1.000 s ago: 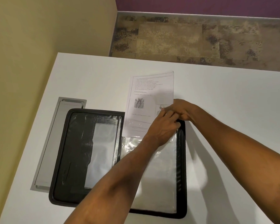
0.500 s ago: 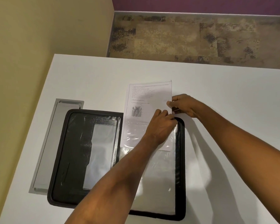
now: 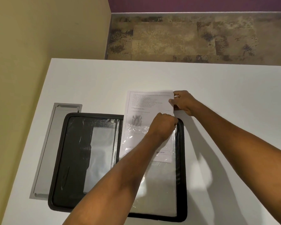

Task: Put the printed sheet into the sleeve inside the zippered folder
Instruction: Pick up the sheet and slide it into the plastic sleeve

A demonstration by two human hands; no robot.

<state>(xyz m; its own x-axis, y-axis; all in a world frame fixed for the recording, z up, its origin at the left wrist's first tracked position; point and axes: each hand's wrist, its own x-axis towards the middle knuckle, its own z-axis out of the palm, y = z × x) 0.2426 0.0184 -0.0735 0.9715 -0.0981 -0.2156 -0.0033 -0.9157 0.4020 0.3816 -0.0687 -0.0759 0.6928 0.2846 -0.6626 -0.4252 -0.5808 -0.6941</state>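
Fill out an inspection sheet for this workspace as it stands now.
Surface: white table, mostly bare.
Job's things: zippered folder lies open flat; printed sheet is partly inside the clear sleeve on the folder's right half, its upper part sticking out past the top edge.
Clutter: grey panel set in the table beside the folder.
Hands: left hand presses at the sleeve mouth; right hand pinches the sheet's right edge.
Cables: nothing seen.
Surroundings: yellow wall, patterned carpet.

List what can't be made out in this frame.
- Head view: printed sheet text, too small and blurred.
- Sleeve opening, covered by left hand.
- Right hand fingers curl behind the sheet's edge.
- Folder near edge, crossed by left forearm.
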